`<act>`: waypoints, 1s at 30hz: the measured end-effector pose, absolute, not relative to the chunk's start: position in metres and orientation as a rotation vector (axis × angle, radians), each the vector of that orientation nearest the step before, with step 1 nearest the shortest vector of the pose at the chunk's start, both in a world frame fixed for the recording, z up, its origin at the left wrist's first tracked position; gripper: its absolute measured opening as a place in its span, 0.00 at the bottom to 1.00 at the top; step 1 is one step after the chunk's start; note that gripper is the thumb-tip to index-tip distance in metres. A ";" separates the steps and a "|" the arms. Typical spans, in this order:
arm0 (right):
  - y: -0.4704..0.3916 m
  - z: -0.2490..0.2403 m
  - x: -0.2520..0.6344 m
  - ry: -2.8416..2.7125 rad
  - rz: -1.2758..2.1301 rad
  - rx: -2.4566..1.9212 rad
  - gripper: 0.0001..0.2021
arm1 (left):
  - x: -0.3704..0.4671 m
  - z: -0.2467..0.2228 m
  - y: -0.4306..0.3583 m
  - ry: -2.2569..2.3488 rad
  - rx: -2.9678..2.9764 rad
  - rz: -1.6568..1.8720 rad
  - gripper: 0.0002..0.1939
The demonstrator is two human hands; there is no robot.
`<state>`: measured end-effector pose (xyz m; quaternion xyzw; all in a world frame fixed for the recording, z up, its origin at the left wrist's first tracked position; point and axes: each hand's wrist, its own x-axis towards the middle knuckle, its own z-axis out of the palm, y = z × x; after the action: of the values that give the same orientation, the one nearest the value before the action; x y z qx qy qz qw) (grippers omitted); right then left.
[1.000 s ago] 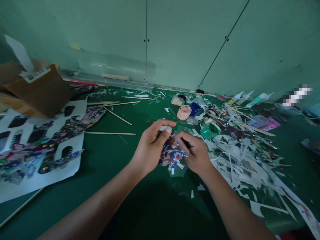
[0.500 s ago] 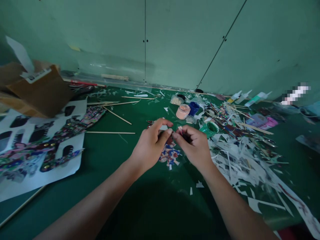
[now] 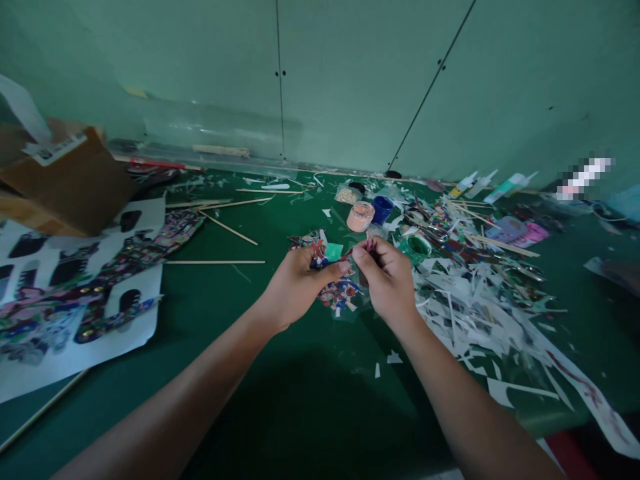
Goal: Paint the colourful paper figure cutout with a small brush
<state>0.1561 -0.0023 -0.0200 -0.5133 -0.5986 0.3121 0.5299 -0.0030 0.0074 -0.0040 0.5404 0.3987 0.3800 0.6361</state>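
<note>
Both hands meet over the middle of the table. My right hand [image 3: 384, 270] pinches a narrow dark red strip [image 3: 349, 255] between thumb and fingers, and part of the piece is hidden by the hand. My left hand [image 3: 300, 283] is closed at the strip's other end, thumb extended towards my right hand; its fingertips are hidden. A small green square [image 3: 334, 251] shows just behind my left thumb. Under the hands lie colourful cut-out pieces [image 3: 343, 293] in blue, red and white, partly covered by them.
Beyond the hands stand a peach paint jar [image 3: 361, 217], a blue jar [image 3: 383, 210] and a green jar [image 3: 416, 247]. White paper scraps [image 3: 465, 307] and scissors [image 3: 527, 271] clutter the right. At left are a cardboard box [image 3: 75, 187], printed sheets [image 3: 135, 330] and thin wooden sticks [image 3: 215, 262].
My left hand has turned thumb-forward, and its raised index finger has dropped from sight. The green square and more cut-outs now show. The whole view has shifted slightly.
</note>
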 end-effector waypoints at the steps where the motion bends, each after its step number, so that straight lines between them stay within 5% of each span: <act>1: -0.002 -0.021 0.155 -1.423 0.739 -1.219 0.13 | -0.003 -0.004 0.007 0.908 1.227 0.863 0.09; 19: -0.003 -0.016 0.152 -1.686 0.263 -1.388 0.10 | -0.001 -0.009 0.007 1.382 1.815 1.001 0.10; 30: 0.008 -0.003 0.186 -1.122 0.557 -1.083 0.11 | -0.009 -0.021 0.021 1.101 0.924 1.035 0.11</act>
<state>0.1858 0.0081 -0.0034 -0.4816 -0.4990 0.2478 0.6765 -0.0088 0.0213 -0.0205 0.4040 0.4813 0.4526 0.6327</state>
